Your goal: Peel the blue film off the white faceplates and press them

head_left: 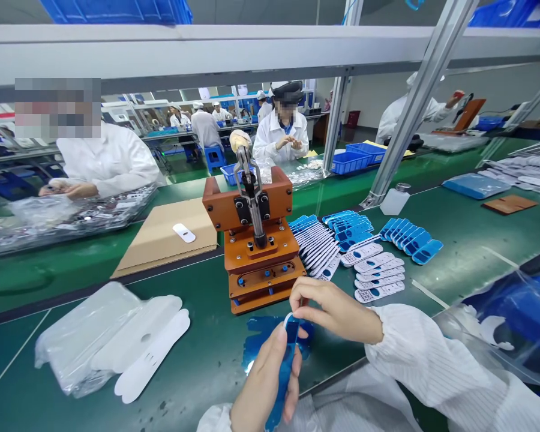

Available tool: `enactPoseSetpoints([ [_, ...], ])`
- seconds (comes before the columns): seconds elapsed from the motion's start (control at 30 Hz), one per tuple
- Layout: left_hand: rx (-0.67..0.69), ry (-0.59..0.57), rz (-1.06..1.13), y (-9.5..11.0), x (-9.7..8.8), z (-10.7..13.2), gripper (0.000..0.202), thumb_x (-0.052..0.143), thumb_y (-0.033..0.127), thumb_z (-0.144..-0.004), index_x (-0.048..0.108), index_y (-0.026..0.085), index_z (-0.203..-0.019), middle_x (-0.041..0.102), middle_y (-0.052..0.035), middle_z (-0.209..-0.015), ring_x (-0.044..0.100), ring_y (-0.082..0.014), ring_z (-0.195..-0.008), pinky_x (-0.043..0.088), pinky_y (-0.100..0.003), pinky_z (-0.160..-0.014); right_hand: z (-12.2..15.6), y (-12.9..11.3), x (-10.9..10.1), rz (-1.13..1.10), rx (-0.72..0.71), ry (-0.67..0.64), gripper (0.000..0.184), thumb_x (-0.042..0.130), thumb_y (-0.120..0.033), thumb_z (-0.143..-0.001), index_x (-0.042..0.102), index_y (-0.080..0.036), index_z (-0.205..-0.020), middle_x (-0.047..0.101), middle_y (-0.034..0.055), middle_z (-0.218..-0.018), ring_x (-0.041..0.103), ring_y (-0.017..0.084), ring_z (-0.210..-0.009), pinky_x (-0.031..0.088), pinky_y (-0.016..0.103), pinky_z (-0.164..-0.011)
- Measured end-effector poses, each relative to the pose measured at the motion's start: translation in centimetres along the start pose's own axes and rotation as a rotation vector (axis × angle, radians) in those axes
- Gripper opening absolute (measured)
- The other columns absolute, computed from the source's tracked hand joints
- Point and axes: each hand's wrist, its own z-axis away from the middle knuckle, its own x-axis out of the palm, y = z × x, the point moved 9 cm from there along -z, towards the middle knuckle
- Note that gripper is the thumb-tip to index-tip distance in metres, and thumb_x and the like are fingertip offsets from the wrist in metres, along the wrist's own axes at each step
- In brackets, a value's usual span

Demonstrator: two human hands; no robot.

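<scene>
At six o'clock, nearest me, my left hand (263, 384) is curled around a blue strip (284, 366); my right hand (337, 309) pinches its top end. Beyond, at twelve, stands the orange press (256, 240); white cards (378, 273) lie at two.

The person wears a white work coat of thin fabric with fine, faint vertical stripes running down the sleeves. The right sleeve (436, 366) is loose and gathers into a puckered elastic cuff at the wrist. Only the edge of the left sleeve (213, 419) shows. Both the left hand (263, 384) and right hand (337, 312) are bare, ungloved, with short plain nails.
</scene>
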Motion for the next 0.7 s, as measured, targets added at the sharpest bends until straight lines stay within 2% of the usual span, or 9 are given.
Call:
enactPoseSetpoints([
  [0.1, -0.031, -0.024, 0.063, -0.3, 0.2, -0.1, 0.057, 0.036, 0.072, -0.077, 0.048, 0.017, -0.073, 0.050, 0.0045, -0.054, 0.036, -0.0029, -0.026, 0.023, -0.016, -0.030, 0.2, -0.5, 0.3, 0.134, -0.110, 0.034, 0.017, 0.041, -0.021, -0.094, 0.049, -0.016, -0.079, 0.052, 0.0027, -0.084, 0.048, 0.011, -0.076, 0.041, 0.024, -0.069],
  [0.2, -0.051, -0.067, 0.191, -0.8, 0.6, -0.3, 0.059, 0.033, 0.069, -0.081, 0.049, 0.016, -0.064, 0.043, 0.0047, -0.041, 0.033, -0.0044, -0.024, 0.023, -0.016, -0.029, 0.6, -1.1, 0.5, 0.220, -0.249, 0.124, 0.018, 0.037, -0.020, -0.095, 0.046, -0.016, -0.080, 0.051, 0.0037, -0.083, 0.046, 0.012, -0.078, 0.040, 0.025, -0.070],
  [0.3, -0.096, -0.189, 0.324, -1.4, 1.8, -0.5, 0.062, 0.029, 0.065, -0.085, 0.048, 0.015, -0.054, 0.036, 0.0026, -0.030, 0.030, -0.0052, -0.022, 0.022, -0.015, -0.029, 1.0, -1.7, 0.5, 0.283, -0.379, 0.235, 0.017, 0.037, -0.017, -0.095, 0.045, -0.016, -0.080, 0.051, 0.0043, -0.081, 0.045, 0.013, -0.078, 0.040, 0.026, -0.070],
  [0.43, -0.160, -0.344, 0.506, -1.4, 3.1, -0.5, 0.065, 0.020, 0.062, -0.087, 0.048, 0.015, -0.053, 0.033, 0.0018, -0.029, 0.026, -0.0055, -0.022, 0.020, -0.016, -0.028, 1.8, -2.4, 0.4, 0.346, -0.494, 0.348, 0.017, 0.038, -0.011, -0.092, 0.046, -0.016, -0.078, 0.053, 0.0044, -0.079, 0.045, 0.014, -0.078, 0.040, 0.027, -0.070],
  [0.5, -0.123, -0.274, 0.554, -1.0, 2.3, -0.8, 0.063, 0.023, 0.063, -0.087, 0.050, 0.015, -0.056, 0.034, 0.0020, -0.029, 0.027, -0.0059, -0.023, 0.021, -0.017, -0.028, 2.1, -2.7, 0.8, 0.371, -0.517, 0.355, 0.018, 0.038, -0.009, -0.091, 0.047, -0.017, -0.078, 0.055, 0.0043, -0.080, 0.046, 0.014, -0.077, 0.039, 0.027, -0.070],
  [0.57, -0.008, -0.058, 0.563, -0.3, 0.2, -1.2, 0.054, 0.034, 0.061, -0.086, 0.058, 0.014, -0.071, 0.045, 0.0008, -0.038, 0.037, -0.0071, -0.030, 0.030, -0.017, -0.034, 2.3, -3.0, 1.4, 0.374, -0.499, 0.345, 0.017, 0.038, -0.009, -0.091, 0.047, -0.017, -0.078, 0.056, 0.0040, -0.080, 0.045, 0.013, -0.075, 0.038, 0.027, -0.068],
  [0.63, 0.135, 0.164, 0.596, 0.6, -2.2, -1.0, 0.043, 0.047, 0.054, -0.084, 0.060, 0.015, -0.094, 0.057, -0.0007, -0.058, 0.051, -0.0086, -0.046, 0.042, -0.018, -0.046, 2.6, -3.2, 2.2, 0.345, -0.457, 0.333, 0.017, 0.038, -0.010, -0.091, 0.046, -0.017, -0.077, 0.055, 0.0036, -0.077, 0.044, 0.013, -0.072, 0.037, 0.027, -0.065],
  [0.7, 0.254, 0.286, 0.659, 1.4, -3.9, -0.6, 0.039, 0.054, 0.050, -0.082, 0.059, 0.018, -0.104, 0.059, -0.0013, -0.075, 0.057, -0.0096, -0.063, 0.048, -0.021, -0.060, 3.0, -3.6, 3.3, 0.277, -0.417, 0.320, 0.019, 0.037, -0.009, -0.091, 0.044, -0.017, -0.076, 0.053, 0.0031, -0.074, 0.043, 0.013, -0.070, 0.037, 0.026, -0.064],
])
